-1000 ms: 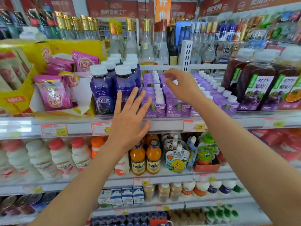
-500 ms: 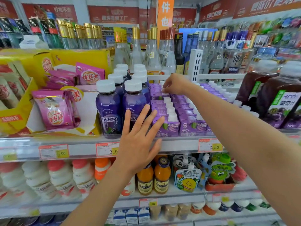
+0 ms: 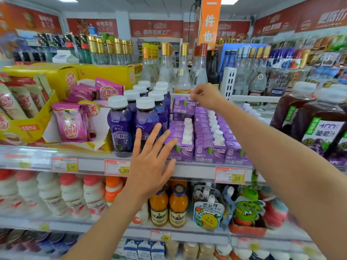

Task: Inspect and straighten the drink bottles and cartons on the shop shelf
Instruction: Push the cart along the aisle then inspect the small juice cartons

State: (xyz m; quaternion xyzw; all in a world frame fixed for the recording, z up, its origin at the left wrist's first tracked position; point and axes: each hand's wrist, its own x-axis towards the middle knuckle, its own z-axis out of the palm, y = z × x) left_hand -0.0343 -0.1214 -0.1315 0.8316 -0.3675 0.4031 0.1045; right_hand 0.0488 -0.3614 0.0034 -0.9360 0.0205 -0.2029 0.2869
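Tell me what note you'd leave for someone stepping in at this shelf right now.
Left hand: open, fingers spread in front of the purple bottles and the carton rows; whether it touches them is unclear.
Right hand: pinches the top of a raised carton at the back of the left row, above its neighbours.
Done: that carton is lifted out for a look.
Left: probably set it back in line, then check the rest of the shelf.

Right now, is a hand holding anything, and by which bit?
The right hand pinches a carton by its top edge, at the back of the row. The left hand holds nothing.
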